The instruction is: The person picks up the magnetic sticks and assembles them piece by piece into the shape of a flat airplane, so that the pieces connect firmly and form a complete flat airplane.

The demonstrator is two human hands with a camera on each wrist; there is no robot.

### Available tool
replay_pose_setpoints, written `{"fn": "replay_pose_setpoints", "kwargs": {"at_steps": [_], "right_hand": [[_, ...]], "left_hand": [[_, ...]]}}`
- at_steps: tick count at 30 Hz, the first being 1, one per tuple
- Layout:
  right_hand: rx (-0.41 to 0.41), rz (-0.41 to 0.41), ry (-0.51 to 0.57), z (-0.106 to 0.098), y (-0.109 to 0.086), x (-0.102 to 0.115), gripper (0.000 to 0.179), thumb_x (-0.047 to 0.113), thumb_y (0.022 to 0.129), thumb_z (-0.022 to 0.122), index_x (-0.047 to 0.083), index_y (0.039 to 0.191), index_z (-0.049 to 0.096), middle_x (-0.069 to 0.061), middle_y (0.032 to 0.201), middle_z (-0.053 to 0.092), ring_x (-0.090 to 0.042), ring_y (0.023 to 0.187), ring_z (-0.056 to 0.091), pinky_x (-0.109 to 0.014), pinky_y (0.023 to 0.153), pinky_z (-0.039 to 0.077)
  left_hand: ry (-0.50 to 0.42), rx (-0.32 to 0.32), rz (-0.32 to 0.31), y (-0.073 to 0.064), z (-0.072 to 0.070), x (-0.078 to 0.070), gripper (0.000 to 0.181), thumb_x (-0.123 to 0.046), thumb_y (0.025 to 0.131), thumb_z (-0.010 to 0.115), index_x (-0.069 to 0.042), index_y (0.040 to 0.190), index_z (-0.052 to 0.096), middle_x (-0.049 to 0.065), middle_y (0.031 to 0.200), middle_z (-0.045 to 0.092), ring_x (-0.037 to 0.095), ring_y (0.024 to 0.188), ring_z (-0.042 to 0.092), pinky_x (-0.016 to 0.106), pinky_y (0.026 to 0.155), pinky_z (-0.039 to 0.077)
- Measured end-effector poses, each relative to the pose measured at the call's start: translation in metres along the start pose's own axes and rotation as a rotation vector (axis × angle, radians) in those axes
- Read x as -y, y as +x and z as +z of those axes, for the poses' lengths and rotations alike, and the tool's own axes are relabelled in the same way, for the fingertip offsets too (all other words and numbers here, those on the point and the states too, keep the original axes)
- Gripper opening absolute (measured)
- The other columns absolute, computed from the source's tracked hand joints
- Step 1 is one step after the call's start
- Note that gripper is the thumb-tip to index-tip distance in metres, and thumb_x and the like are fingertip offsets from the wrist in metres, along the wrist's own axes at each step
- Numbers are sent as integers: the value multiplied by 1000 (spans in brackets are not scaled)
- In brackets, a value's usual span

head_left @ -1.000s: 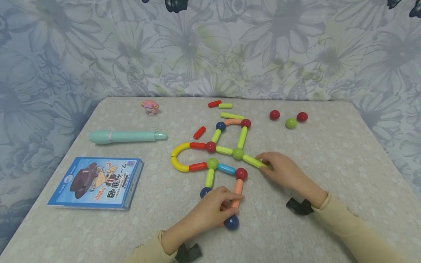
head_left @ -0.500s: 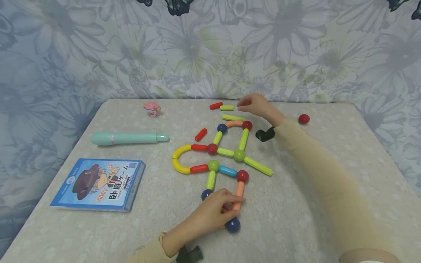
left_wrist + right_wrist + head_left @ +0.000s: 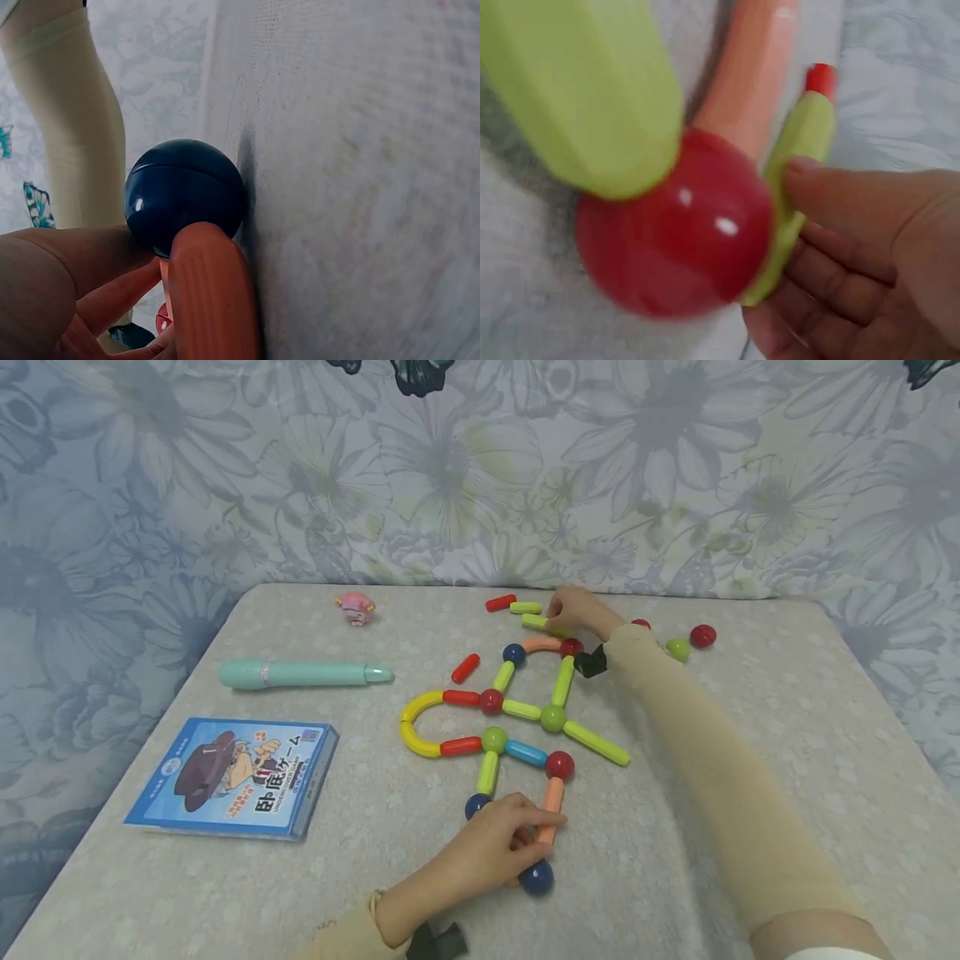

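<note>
By the right hand (image 3: pixel 581 612), a long green stick (image 3: pixel 536 622) is pinched between thumb and fingers. Just beside it, a red ball (image 3: pixel 572 647) is seen at six o'clock from that hand, with a curved orange piece (image 3: pixel 542 644) joined to it towards eight. At seven o'clock, well apart, an orange stick (image 3: pixel 554 793) is held by the left hand (image 3: pixel 498 835), from which a dark blue ball (image 3: pixel 537 878) lies at five. If the green stick is swung low, the red ball could be knocked and its joint broken; if the left hand is shifted, the orange stick may be twisted loose. The green ball (image 3: pixel 677 649), near the sleeve (image 3: pixel 705 752) at four, could be brushed and rolled.
</note>
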State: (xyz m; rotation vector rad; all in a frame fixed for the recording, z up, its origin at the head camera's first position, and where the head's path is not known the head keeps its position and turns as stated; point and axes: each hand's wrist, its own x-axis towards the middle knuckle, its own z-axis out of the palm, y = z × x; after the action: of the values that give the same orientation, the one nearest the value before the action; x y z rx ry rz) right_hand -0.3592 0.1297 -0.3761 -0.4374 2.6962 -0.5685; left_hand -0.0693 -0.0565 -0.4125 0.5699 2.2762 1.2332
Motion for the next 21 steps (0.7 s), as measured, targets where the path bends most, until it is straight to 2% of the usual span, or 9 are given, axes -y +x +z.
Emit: {"fn": "replay_pose_setpoints", "kwargs": {"at_steps": [3, 5, 7, 11, 14, 17, 21], "right_hand": [[-99, -56, 73, -3, -24, -2, 24, 16, 91, 61, -3, 106, 61, -17, 104, 59, -29, 93, 53, -40, 80, 43], [-162, -113, 142, -1, -53, -3, 23, 16, 91, 61, -2, 106, 61, -16, 101, 61, -29, 93, 56, -42, 79, 44], [-206, -171, 183, 7, -90, -5, 22, 15, 91, 62, -1, 107, 62, -14, 97, 63, -28, 90, 58, -42, 77, 46], [-202, -240, 194, 38, -169, -15, 24, 11, 88, 67, 3, 110, 64, -6, 94, 64, -21, 85, 60, -38, 75, 50], [-155, -257, 189, 64, -211, -21, 25, 8, 85, 69, 4, 109, 65, -1, 95, 64, -15, 83, 60, -33, 73, 51], [-137, -253, 170, 82, -233, -25, 25, 7, 83, 70, 5, 108, 66, 1, 94, 64, -12, 81, 59, -29, 69, 51], [-161, -243, 103, 96, -240, -23, 25, 9, 82, 72, 7, 107, 68, 4, 91, 64, -11, 79, 58, -30, 69, 50]], "left_hand": [[-6, -2, -5, 0, 0, 0, 34, -16, 86, 69, -21, 120, 66, -9, 90, 50, 3, 74, 53, 21, 59, 48], [-9, -1, -3, -1, -1, 0, 34, -15, 86, 69, -21, 120, 66, -9, 90, 50, 3, 74, 53, 21, 59, 48], [-13, 1, 1, -1, -1, 1, 34, -15, 87, 69, -20, 120, 66, -8, 90, 50, 3, 74, 54, 21, 58, 48], [3, 1, 17, -1, -1, 1, 34, -15, 87, 68, -19, 121, 65, -9, 90, 50, 3, 75, 53, 20, 61, 48], [13, -6, 25, 0, -1, 0, 33, -14, 87, 68, -18, 120, 66, -8, 90, 51, 3, 75, 53, 21, 62, 47], [24, -10, 26, 1, 1, -1, 33, -15, 88, 67, -18, 120, 66, -8, 90, 51, 3, 75, 53, 21, 63, 47], [34, -15, 24, 0, 3, -1, 33, -16, 88, 67, -19, 121, 65, -8, 91, 50, 3, 76, 53, 20, 64, 47]]}}
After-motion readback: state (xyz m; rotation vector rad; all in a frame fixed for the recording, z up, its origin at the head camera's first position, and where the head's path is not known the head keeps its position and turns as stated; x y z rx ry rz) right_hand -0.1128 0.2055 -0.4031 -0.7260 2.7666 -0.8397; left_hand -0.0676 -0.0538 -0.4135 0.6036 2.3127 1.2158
